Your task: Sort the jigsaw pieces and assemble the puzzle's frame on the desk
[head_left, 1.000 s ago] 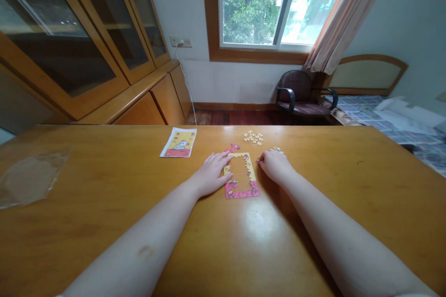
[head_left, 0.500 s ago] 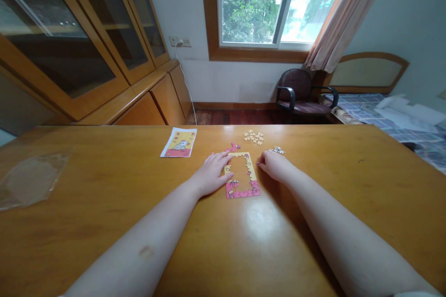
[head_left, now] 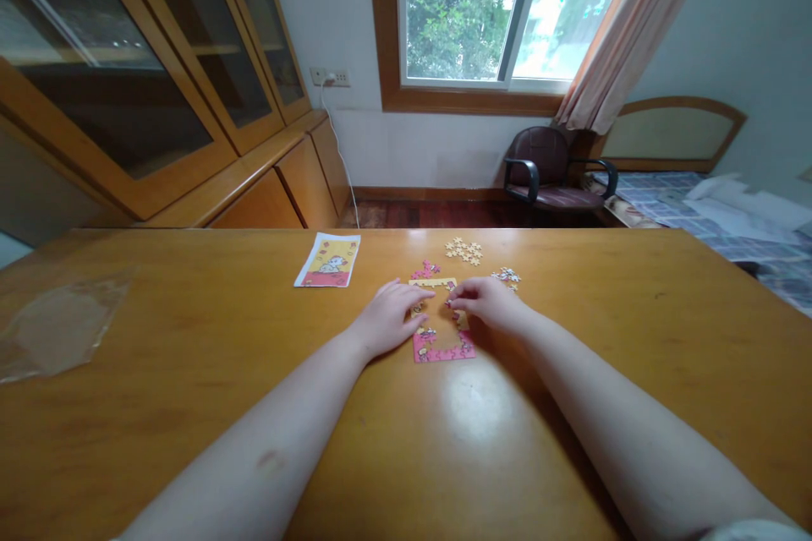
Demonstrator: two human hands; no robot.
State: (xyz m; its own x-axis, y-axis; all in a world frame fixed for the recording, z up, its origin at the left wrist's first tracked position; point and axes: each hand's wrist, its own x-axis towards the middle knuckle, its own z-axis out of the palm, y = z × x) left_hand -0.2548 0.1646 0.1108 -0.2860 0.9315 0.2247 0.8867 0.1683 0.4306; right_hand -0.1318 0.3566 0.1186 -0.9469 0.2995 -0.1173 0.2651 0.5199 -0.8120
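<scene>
A partly assembled jigsaw puzzle [head_left: 444, 353] lies on the table as a yellow and pink border around a bare middle. My left hand [head_left: 390, 317] rests at its left edge, thumb and fingers apart, holding nothing. Over the upper right of the frame, my right hand [head_left: 491, 303] pinches a small puzzle piece [head_left: 448, 303] between thumb and fingers. Just beyond the border sit loose pink pieces [head_left: 426, 270]. Farther back is a group of yellow pieces [head_left: 464, 250], and white pieces [head_left: 506, 275] lie behind my right hand.
A picture card [head_left: 330, 260] with a white animal lies at the back left of the wooden table [head_left: 393, 456]. A clear plastic bag [head_left: 57, 325] is at the far left. Beyond the table stand a chair [head_left: 545, 165], a glass-fronted cabinet [head_left: 209, 101] and a bed [head_left: 716, 211].
My right hand has moved left, from beside the puzzle to over its right border, carrying the small piece. My left hand stays at the left edge.
</scene>
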